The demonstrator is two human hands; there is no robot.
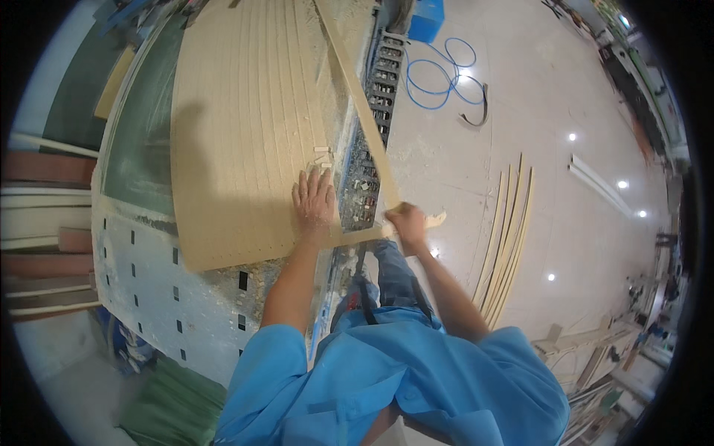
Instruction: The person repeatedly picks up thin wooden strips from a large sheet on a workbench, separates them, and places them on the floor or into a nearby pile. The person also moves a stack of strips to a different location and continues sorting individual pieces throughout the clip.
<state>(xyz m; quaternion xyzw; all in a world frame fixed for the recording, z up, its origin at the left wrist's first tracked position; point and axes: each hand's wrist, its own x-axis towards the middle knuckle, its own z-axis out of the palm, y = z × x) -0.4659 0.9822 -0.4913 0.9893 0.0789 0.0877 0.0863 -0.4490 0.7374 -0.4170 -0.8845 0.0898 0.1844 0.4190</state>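
My left hand (315, 199) lies flat with fingers stretched out on a large tan board (238, 149), near its right edge. Parallel cut lines run along the board's length. Just beyond my fingertips are several small pale offcuts (322, 154). My right hand (408, 224) is closed round the near end of a long, thin wooden strip (357, 97), past the machine's edge. This strip slants up and left across the board's edge. A shorter pale strip (357, 236) crosses beneath my right hand, its end (437, 220) jutting out to the right; whether my fingers also grip it is hard to tell.
A slotted metal rail (385, 82) holding dust and chips edges the machine bed (149, 260). On the floor to the right lie a coiled blue hose (430, 83), several thin strips (507, 238) and a white length (599, 184). A blue box (426, 20) stands beyond.
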